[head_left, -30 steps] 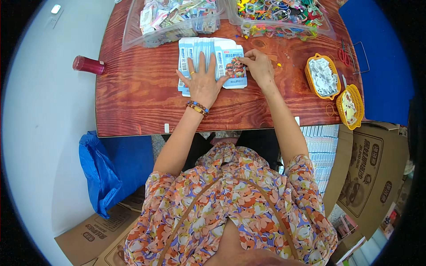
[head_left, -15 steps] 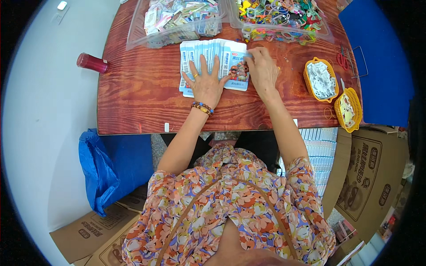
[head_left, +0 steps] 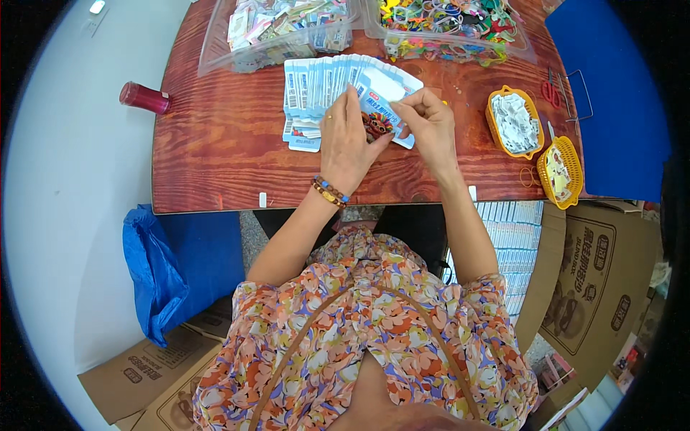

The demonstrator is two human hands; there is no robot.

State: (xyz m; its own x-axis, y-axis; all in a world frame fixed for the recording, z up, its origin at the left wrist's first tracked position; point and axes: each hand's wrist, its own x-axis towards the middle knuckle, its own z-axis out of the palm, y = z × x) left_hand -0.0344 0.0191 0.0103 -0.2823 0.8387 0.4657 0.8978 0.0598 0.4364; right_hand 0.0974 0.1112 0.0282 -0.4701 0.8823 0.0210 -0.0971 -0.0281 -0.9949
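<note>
- The left hand (head_left: 347, 144) lies palm down on a fanned stack of flat blue-and-white cartons (head_left: 316, 90), fingers together and pressed on the right part of the fan.
- The right hand (head_left: 430, 126) pinches the top carton (head_left: 384, 90) at its right edge between thumb and fingers; this carton sits askew over the fan, its printed cartoon face partly under the left fingers.
- It seems lifted a little at the right edge, though the view is too bent to be sure.
- The fan lies on the red-brown wooden worktop (head_left: 215, 165), near its far edge.
- Just behind it stand two clear plastic tubs: the left tub (head_left: 215, 50) holds small packets, the right tub (head_left: 460, 47) holds bright plastic pieces.
- A dark red bottle (head_left: 144, 98) lies on its side at the worktop's left edge.
- Two yellow baskets (head_left: 496, 122) sit at the right, near red scissors (head_left: 550, 92).
- A beaded bracelet (head_left: 330, 191) circles the left wrist.
</note>
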